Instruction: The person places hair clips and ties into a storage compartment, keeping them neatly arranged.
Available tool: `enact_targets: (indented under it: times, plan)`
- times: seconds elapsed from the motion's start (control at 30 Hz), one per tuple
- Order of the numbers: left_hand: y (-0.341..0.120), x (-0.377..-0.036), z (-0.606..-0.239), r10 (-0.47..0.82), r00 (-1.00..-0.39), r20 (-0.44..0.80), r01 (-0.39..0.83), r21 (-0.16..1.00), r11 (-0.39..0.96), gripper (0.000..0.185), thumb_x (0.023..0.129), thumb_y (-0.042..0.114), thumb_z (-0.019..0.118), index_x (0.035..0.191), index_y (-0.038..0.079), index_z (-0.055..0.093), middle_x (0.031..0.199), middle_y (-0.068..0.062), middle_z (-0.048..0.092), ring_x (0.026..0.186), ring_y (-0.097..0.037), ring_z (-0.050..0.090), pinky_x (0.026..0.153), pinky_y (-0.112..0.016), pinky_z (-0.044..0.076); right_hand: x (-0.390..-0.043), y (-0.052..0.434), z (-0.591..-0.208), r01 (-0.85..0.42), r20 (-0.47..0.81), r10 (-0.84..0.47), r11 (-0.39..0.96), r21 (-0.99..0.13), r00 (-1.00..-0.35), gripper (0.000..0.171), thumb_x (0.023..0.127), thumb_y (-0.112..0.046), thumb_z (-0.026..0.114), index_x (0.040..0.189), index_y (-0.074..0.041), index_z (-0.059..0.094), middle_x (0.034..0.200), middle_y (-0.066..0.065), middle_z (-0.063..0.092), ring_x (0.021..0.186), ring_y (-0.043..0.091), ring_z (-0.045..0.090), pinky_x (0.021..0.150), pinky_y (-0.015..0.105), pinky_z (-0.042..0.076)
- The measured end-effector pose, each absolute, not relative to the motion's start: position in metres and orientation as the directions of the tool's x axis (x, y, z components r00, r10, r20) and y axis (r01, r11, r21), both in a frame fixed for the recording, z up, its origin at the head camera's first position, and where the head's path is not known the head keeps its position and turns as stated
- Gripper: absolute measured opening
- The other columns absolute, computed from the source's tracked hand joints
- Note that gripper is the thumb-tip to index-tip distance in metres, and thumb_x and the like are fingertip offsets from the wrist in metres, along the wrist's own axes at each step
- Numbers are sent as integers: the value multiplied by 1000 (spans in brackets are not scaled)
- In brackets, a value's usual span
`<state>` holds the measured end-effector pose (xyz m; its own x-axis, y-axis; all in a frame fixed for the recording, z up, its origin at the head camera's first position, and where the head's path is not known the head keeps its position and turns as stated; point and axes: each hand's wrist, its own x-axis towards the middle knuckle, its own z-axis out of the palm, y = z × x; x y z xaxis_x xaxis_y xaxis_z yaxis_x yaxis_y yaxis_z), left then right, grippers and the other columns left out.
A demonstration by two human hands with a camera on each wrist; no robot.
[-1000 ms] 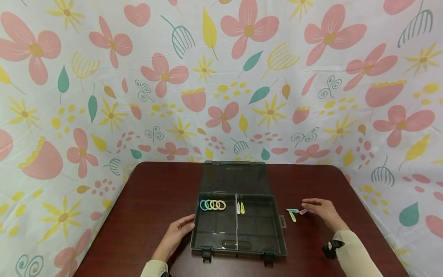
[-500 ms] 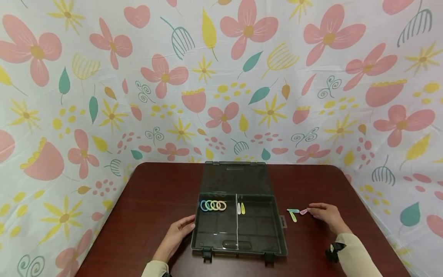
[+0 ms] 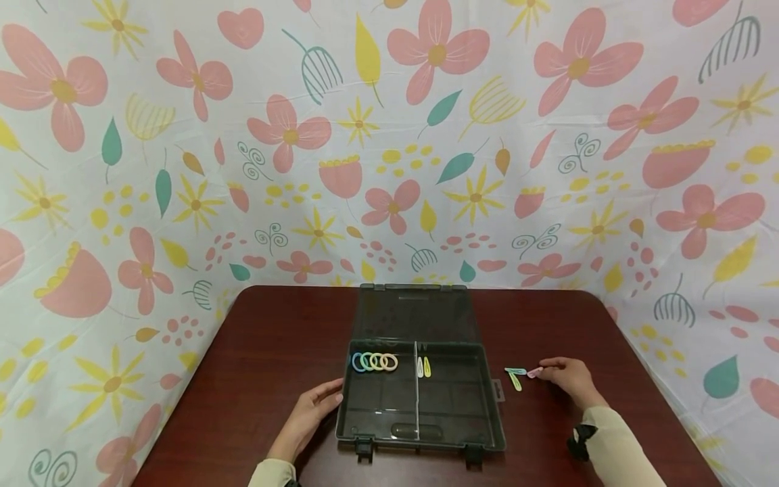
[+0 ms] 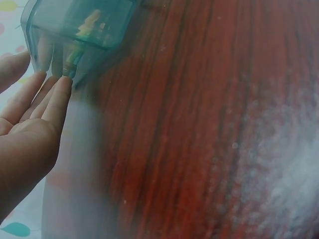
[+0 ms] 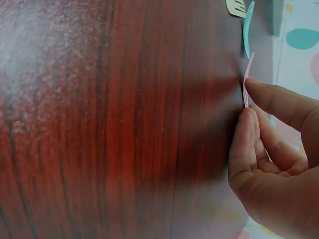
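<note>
A dark red wooden table (image 3: 274, 352) stands against a flower-printed backdrop (image 3: 182, 169). In the middle of the table lies the landmark, a smoky plastic organiser case (image 3: 453, 423), its lid (image 3: 414, 312) folded back flat behind it and a clear divider (image 3: 416, 385) splitting the tray into two halves. Left of the divider, at the far end of the tray, sits a row of coloured hair rings (image 3: 374, 361); just right of the divider, also at the far end, lie two yellow snap clips (image 3: 423, 366).

The left hand (image 3: 312, 410) rests on the table at the case's left wall, fingers straight and relaxed, their tips touching the wall and gripping nothing. The right hand (image 3: 569, 379) lies well to the right of the case, thumb and forefinger curled and pinching one end of a pink snap clip (image 3: 534, 372), which sits low at the tabletop. Between that clip and the case's right wall lie a teal snap clip (image 3: 515, 370) and a yellow-green snap clip (image 3: 516, 381), touching each other at the far ends.
</note>
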<state>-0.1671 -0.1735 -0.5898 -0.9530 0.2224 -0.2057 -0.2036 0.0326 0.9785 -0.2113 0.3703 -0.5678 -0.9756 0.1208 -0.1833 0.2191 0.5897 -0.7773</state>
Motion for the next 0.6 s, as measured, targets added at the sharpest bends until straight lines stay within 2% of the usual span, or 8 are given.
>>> enact_targets:
  times: [0.23,0.6]
  plan:
    - [-173,-167,-590,223,-953,-207,-207,978,23,55,96,26,62,141,0,46,145,-22,42,131,-34,43,105,-44,40,-213,370,-570,220,-168,143,615,-757,-975,32,90,-17,68,107,10,65,98,19,66,84,25,57,65,32,48]
    - [-171,-167,-588,219,-952,-212,-212,977,27,54,97,23,60,142,-1,45,146,-23,39,132,-37,41,106,-49,38,-211,376,-567,192,-151,119,600,-777,-981,24,87,-12,70,100,8,69,93,13,67,76,16,56,64,31,48]
